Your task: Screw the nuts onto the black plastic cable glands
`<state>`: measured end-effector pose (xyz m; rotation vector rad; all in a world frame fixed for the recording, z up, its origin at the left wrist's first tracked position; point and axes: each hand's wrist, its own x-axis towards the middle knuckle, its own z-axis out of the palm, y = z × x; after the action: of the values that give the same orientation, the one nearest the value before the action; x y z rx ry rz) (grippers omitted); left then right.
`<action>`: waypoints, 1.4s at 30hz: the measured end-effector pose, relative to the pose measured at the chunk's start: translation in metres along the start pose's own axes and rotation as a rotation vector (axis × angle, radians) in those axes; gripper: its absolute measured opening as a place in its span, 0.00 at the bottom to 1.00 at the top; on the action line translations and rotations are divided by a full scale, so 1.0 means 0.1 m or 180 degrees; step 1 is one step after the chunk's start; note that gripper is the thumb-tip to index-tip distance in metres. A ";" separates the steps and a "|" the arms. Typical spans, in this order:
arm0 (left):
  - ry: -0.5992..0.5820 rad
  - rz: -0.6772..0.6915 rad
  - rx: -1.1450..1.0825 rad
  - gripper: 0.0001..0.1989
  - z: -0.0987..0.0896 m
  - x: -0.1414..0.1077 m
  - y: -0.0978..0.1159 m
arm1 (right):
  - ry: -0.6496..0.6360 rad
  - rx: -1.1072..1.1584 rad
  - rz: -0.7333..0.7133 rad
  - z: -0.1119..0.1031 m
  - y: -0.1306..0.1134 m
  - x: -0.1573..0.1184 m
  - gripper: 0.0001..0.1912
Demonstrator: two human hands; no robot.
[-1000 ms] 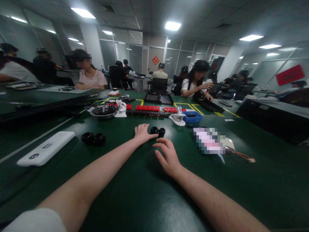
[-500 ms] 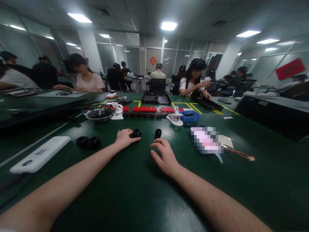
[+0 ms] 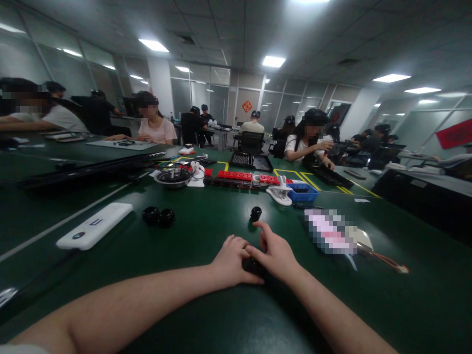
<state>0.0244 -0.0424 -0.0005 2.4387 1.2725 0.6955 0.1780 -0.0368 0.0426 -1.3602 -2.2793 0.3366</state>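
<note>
My left hand (image 3: 232, 259) is closed around a glossy black round piece (image 3: 251, 265) at the middle of the green table; fingers hide much of it. Close beside it is my right hand (image 3: 278, 251), its thumb at the left fingertips and its index finger raised apart from the thumb. Whether the right hand also touches the held piece cannot be made out. Just beyond the right index fingertip stands a similar black round piece (image 3: 255, 213). Two more, a left one (image 3: 150, 215) and a right one (image 3: 167, 217), sit side by side to the left.
A white power-bank-like device (image 3: 96, 226) with a cable lies at left. Farther back are a metal bowl (image 3: 173, 178), a red-topped strip (image 3: 236, 176), a white clip (image 3: 280, 192) and a blue bin (image 3: 303, 192). A blurred pink packet (image 3: 328, 231) lies at right. Co-workers sit across the table.
My left hand has brought its black piece right and nearer to me, beside my right hand. My right hand has shifted slightly relative to the far black piece. The camera view has turned left and tilted up.
</note>
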 end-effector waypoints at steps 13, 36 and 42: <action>0.0084 0.0123 0.0227 0.25 -0.03 -0.03 -0.03 | -0.0749 0.0666 -0.0131 -0.20 -0.02 -0.09 0.31; 0.0015 -0.0004 0.0034 0.24 -0.05 0.03 -0.12 | -0.0463 0.0419 -0.0156 -0.02 -0.02 -0.12 0.33; -0.0047 0.0182 -0.0033 0.22 -0.02 0.04 -0.20 | -0.0300 0.0351 -0.0376 -0.06 -0.05 -0.14 0.37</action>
<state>0.0116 -0.0276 -0.0073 2.4761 1.1948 0.6959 0.1824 -0.0517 0.0460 -1.1725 -2.3678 0.4887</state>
